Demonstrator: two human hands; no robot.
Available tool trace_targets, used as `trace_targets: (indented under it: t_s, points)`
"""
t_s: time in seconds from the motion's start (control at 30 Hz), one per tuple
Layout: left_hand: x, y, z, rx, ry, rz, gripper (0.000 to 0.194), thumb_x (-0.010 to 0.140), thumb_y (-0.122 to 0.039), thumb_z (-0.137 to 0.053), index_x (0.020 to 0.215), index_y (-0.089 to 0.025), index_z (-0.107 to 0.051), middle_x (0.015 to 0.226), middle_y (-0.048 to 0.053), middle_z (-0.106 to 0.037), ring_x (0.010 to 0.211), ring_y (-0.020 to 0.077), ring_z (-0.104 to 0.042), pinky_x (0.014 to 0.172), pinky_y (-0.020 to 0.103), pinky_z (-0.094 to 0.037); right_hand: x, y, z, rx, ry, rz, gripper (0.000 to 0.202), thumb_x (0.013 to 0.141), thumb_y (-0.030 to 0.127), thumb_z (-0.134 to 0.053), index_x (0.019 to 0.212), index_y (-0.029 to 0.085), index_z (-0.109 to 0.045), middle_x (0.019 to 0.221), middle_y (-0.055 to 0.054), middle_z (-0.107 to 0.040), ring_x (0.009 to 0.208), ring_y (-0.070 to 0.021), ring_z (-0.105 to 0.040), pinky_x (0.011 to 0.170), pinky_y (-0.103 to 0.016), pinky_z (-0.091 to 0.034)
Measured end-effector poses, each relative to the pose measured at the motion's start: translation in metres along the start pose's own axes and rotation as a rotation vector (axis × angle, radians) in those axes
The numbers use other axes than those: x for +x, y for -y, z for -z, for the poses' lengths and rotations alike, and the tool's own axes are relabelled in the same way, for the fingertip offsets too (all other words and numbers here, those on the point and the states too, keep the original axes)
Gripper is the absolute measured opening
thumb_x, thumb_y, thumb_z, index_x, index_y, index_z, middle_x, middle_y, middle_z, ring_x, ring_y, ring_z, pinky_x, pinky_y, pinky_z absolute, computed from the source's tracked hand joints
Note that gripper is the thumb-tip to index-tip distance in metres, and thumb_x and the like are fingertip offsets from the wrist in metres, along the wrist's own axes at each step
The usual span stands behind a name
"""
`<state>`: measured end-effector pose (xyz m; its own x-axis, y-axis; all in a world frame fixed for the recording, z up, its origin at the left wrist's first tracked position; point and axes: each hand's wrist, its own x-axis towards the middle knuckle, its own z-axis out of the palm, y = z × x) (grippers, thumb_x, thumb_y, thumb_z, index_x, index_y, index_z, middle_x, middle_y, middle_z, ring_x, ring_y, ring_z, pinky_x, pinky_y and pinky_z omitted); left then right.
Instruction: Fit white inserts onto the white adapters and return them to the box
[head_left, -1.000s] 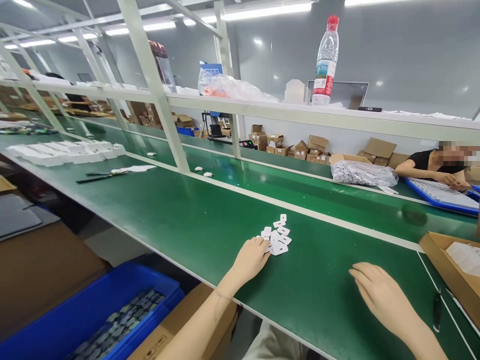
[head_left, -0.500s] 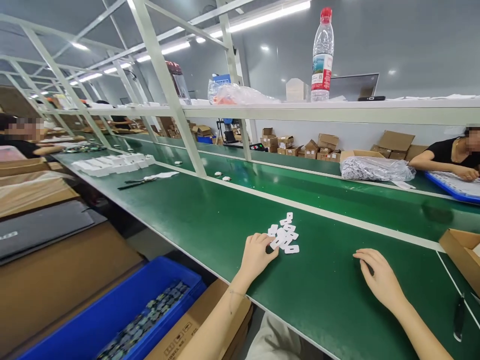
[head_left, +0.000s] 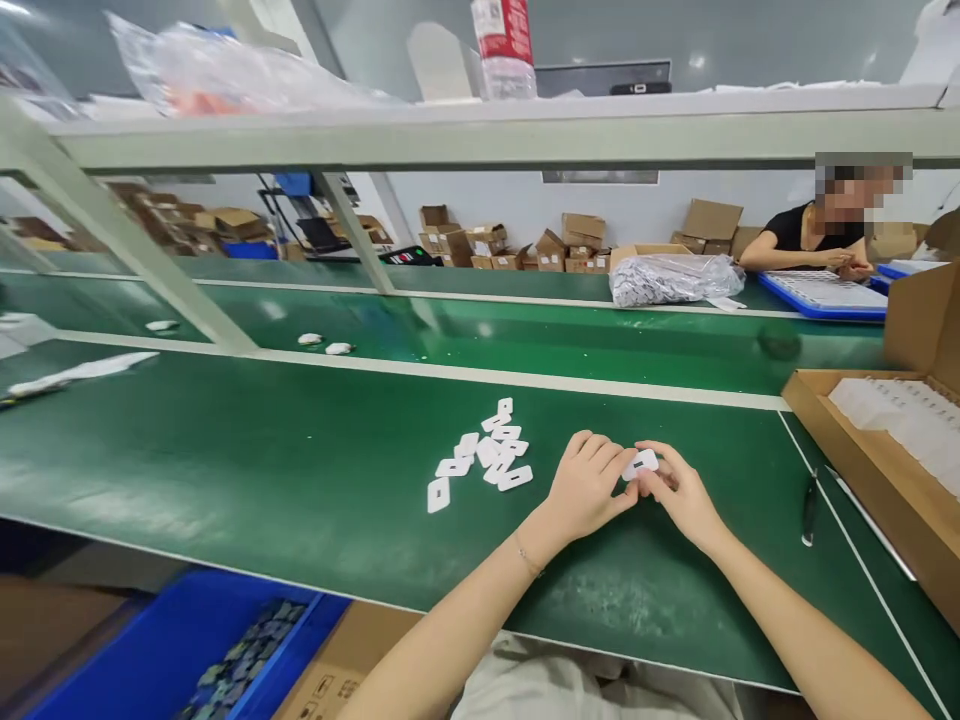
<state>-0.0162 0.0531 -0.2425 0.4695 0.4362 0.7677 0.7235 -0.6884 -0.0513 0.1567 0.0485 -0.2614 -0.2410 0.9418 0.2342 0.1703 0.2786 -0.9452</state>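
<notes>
Between my two hands is a small white plastic cover point(head_left: 643, 462) with a dark rectangular slot, held just above the green table. My left hand point(head_left: 590, 478) pinches its left side with the fingertips. Gripping the right side, my right hand point(head_left: 679, 488) has thumb and fingers closed on the same piece. To the left of my hands lies a loose pile of similar white covers point(head_left: 495, 452), with a few spread toward the table's near edge.
An open cardboard box point(head_left: 862, 430) with white pieces stands at the right, beside a dark-handled tool point(head_left: 809, 510). A blue bin point(head_left: 172, 640) sits below the table edge at left. Overhead runs a shelf point(head_left: 450, 140). Across the table, a person point(head_left: 806, 235) works over a blue tray point(head_left: 821, 297).
My left hand has left the pile and come rightward to meet my right hand, with a white cover now between them. Some covers are spread out further. The view has turned right.
</notes>
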Motion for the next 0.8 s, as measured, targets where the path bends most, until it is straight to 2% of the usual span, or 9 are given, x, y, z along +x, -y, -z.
trace_targets:
  t_s: [0.17, 0.27, 0.37, 0.43, 0.47, 0.5, 0.57, 0.63, 0.8]
  points:
    - [-0.009, 0.003, -0.008, 0.022, -0.084, -0.011, 0.013, 0.083, -0.02, -0.059, 0.095, -0.02, -0.063, 0.075, 0.001, -0.07, 0.075, 0.0191, -0.062, 0.078, 0.038, -0.042, 0.006, -0.003, 0.003, -0.013, -0.01, -0.043, 0.042, 0.084, 0.049, -0.06, 0.114, 0.02, -0.056, 0.069, 0.0, -0.065, 0.066, -0.0176, -0.062, 0.064, -0.031, -0.049]
    - [-0.009, 0.008, -0.006, 0.027, -0.121, 0.034, 0.013, 0.081, -0.02, -0.062, 0.094, -0.021, -0.063, 0.073, 0.0, -0.07, 0.074, 0.0187, -0.062, 0.078, 0.037, -0.041, 0.012, -0.008, 0.009, 0.006, -0.124, -0.05, 0.049, 0.08, 0.054, -0.063, 0.116, 0.021, -0.055, 0.075, -0.001, -0.067, 0.066, -0.0174, -0.062, 0.06, -0.03, -0.048]
    - [-0.008, 0.01, -0.005, 0.013, -0.136, 0.08, 0.012, 0.081, -0.021, -0.062, 0.093, -0.022, -0.063, 0.071, -0.001, -0.07, 0.073, 0.0182, -0.062, 0.077, 0.036, -0.041, 0.015, -0.011, 0.014, 0.003, -0.241, -0.063, 0.04, 0.077, 0.059, -0.065, 0.087, 0.02, -0.063, 0.066, -0.001, -0.063, 0.06, -0.0158, -0.058, 0.057, -0.028, -0.046]
    - [-0.008, 0.01, -0.005, -0.005, -0.145, 0.086, 0.012, 0.081, -0.021, -0.063, 0.092, -0.021, -0.062, 0.07, -0.002, -0.07, 0.073, 0.018, -0.062, 0.078, 0.036, -0.041, 0.015, -0.012, 0.015, -0.02, -0.242, -0.073, 0.044, 0.081, 0.059, -0.061, 0.061, 0.02, -0.057, 0.054, 0.0, -0.056, 0.054, -0.0139, -0.054, 0.056, -0.028, -0.045]
    - [-0.008, 0.011, -0.006, -0.02, -0.148, 0.088, 0.012, 0.081, -0.022, -0.063, 0.093, -0.021, -0.062, 0.071, -0.002, -0.07, 0.073, 0.0178, -0.062, 0.078, 0.036, -0.04, 0.014, -0.012, 0.015, -0.018, -0.223, -0.074, 0.047, 0.084, 0.058, -0.059, 0.058, 0.02, -0.056, 0.052, 0.0, -0.055, 0.053, -0.0137, -0.053, 0.057, -0.029, -0.045]
    - [-0.009, 0.011, -0.006, -0.037, -0.149, 0.094, 0.013, 0.08, -0.022, -0.064, 0.093, -0.021, -0.062, 0.071, -0.002, -0.069, 0.073, 0.0176, -0.061, 0.078, 0.036, -0.04, 0.014, -0.012, 0.015, -0.003, -0.195, -0.072, 0.045, 0.086, 0.057, -0.057, 0.063, 0.019, -0.061, 0.054, 0.0, -0.056, 0.054, -0.0142, -0.054, 0.059, -0.029, -0.046]
    - [-0.009, 0.011, -0.007, -0.069, -0.145, 0.117, 0.015, 0.081, -0.022, -0.065, 0.096, -0.021, -0.063, 0.073, -0.002, -0.07, 0.074, 0.017, -0.061, 0.079, 0.036, -0.04, 0.013, -0.011, 0.013, 0.057, -0.137, -0.056, 0.039, 0.087, 0.056, -0.056, 0.093, 0.019, -0.068, 0.068, -0.002, -0.065, 0.063, -0.0161, -0.059, 0.065, -0.031, -0.049]
    - [-0.01, 0.011, -0.008, -0.096, -0.126, 0.141, 0.017, 0.083, -0.024, -0.064, 0.099, -0.021, -0.063, 0.075, -0.002, -0.07, 0.075, 0.0166, -0.061, 0.079, 0.036, -0.04, 0.013, -0.011, 0.012, 0.144, -0.091, -0.056, 0.048, 0.087, 0.055, -0.056, 0.12, 0.02, -0.06, 0.085, -0.004, -0.069, 0.07, -0.0171, -0.062, 0.067, -0.032, -0.051]
    - [-0.014, 0.008, -0.009, -0.161, 0.006, 0.112, 0.018, 0.09, -0.029, -0.057, 0.105, -0.019, -0.063, 0.08, 0.0, -0.07, 0.079, 0.0157, -0.061, 0.083, 0.035, -0.04, 0.008, -0.012, 0.008, 0.248, 0.012, -0.15, 0.046, 0.086, 0.053, -0.06, 0.116, 0.018, -0.062, 0.071, -0.002, -0.066, 0.063, -0.0166, -0.06, 0.062, -0.031, -0.051]
